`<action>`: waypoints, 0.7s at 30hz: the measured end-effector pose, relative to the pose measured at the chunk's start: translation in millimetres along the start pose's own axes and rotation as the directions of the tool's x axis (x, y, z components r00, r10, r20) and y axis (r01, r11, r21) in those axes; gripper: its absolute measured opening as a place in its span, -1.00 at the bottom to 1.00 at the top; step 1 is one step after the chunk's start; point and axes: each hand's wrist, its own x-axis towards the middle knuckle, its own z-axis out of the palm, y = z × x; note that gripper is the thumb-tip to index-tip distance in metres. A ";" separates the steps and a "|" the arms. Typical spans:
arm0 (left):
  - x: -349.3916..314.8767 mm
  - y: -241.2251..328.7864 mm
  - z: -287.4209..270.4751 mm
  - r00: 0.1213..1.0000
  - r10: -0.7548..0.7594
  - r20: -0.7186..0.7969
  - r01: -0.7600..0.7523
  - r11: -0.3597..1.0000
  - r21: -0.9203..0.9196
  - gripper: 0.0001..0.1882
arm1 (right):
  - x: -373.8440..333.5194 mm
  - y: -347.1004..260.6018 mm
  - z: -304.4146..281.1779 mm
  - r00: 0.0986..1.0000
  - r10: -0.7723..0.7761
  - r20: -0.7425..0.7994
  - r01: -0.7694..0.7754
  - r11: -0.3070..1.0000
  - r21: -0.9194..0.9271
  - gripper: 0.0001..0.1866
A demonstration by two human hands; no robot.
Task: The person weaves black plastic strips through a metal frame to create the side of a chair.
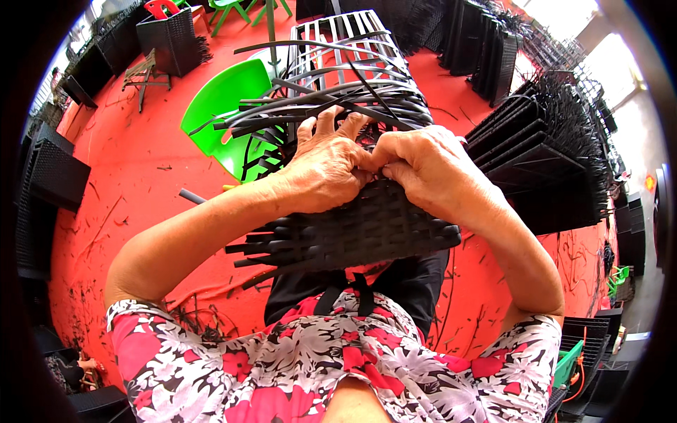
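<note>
Over my lap lies a piece of black wickerwork (352,233), closely woven from flat plastic strips on its near side. Loose dark strips (317,99) cross the frame beyond my hands, many sticking out to the left. My left hand (328,166) curls its fingers over these strips, its thumb side close against my right hand. With bent fingers and thumb pressed together, my right hand (430,169) pinches a strip at the edge of the weave. The exact spot between the hands is mostly hidden by the fingers. Farther off, the pale slatted frame (335,29) shows uncovered bars.
A bright green plastic chair (226,106) stands left of the work. Stacked black woven panels (543,148) with bristling strip ends are at the right. Black woven boxes (169,42) stand at the far left. Strip scraps litter the red floor (127,190).
</note>
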 end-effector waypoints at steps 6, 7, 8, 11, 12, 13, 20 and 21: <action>-3.5 1.0 3.1 0.992 -0.082 -0.093 0.072 0.992 -0.106 -0.86 | 0.5 -2.3 -2.9 0.996 0.079 -0.052 -0.078 0.997 0.016 -0.89; -4.5 3.4 0.0 0.991 -0.091 -0.094 0.078 0.988 -0.136 -0.86 | 0.2 -0.8 -2.6 0.994 0.081 -0.074 -0.081 0.997 0.013 -0.89; -5.0 2.5 0.5 0.994 -0.075 -0.082 0.063 0.988 -0.144 -0.86 | 0.2 -0.4 -1.2 0.996 0.080 -0.045 -0.080 0.997 -0.016 -0.90; -6.3 -0.3 1.7 0.998 -0.047 -0.037 0.042 0.991 -0.125 -0.84 | 0.6 1.5 5.1 0.999 0.041 -0.027 -0.043 0.997 -0.062 -0.89; -6.3 -0.4 3.0 0.999 -0.050 -0.015 0.048 0.995 -0.092 -0.82 | 1.2 -0.4 5.3 0.998 0.057 -0.024 -0.058 0.995 -0.075 -0.90; -6.0 -0.4 4.5 0.999 -0.054 0.006 0.054 0.997 -0.058 -0.79 | 2.2 -2.7 5.6 0.997 0.072 -0.020 -0.074 0.993 -0.088 -0.90; -3.6 -4.2 11.1 1.000 0.008 -0.020 -0.006 0.996 0.090 -0.80 | -4.6 -11.6 19.2 0.984 0.118 -0.137 -0.137 0.980 -0.142 -0.90; -2.9 -3.9 9.5 1.000 -0.025 -0.017 0.026 0.999 0.044 -0.79 | -5.3 -10.4 21.4 0.983 0.095 -0.156 -0.111 0.989 -0.097 -0.92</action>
